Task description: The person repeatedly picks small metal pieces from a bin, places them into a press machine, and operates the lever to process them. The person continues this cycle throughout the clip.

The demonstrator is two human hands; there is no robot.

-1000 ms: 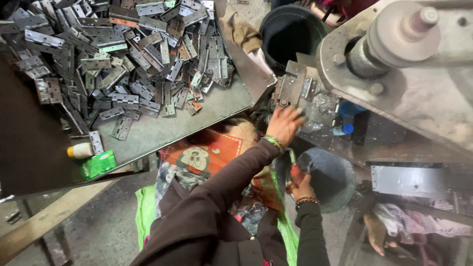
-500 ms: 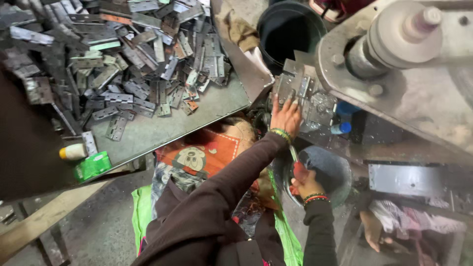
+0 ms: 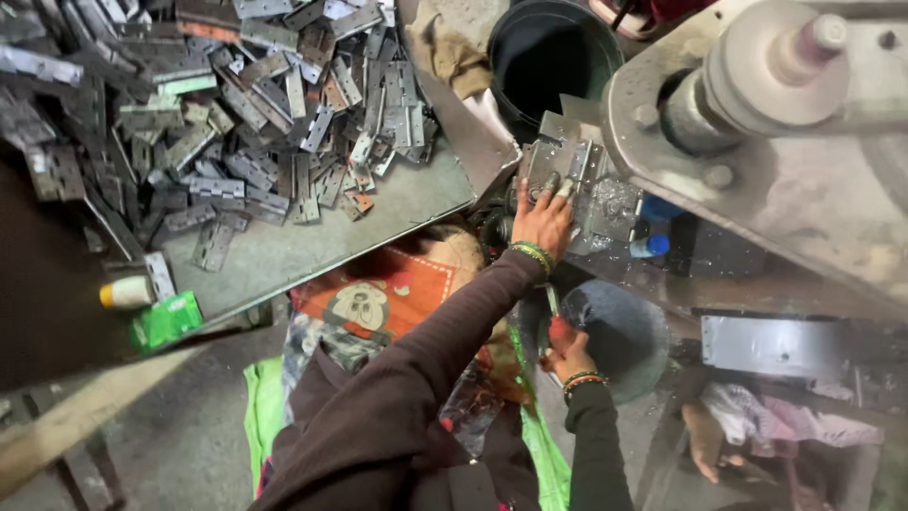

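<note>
My left hand, with green bangles at the wrist, reaches up onto the machine bed. Its fingertips rest on and pinch a grey metal hinge plate lying there. My right hand stays lower and closer to my body, beside a round dark grey pan. It is closed around a thin metal rod with a red grip. A dark brown sleeve covers each arm.
A heap of grey hinge plates covers a tilted metal table at upper left. A green packet and a small yellow-capped tube lie at its near edge. A black bucket stands behind the machine, whose large wheel overhangs on the right. A blue-capped bottle stands nearby.
My left hand has moved up and forward from the edge of the machine bed onto the hinge plate. My right hand has shifted slightly but keeps its grip.
</note>
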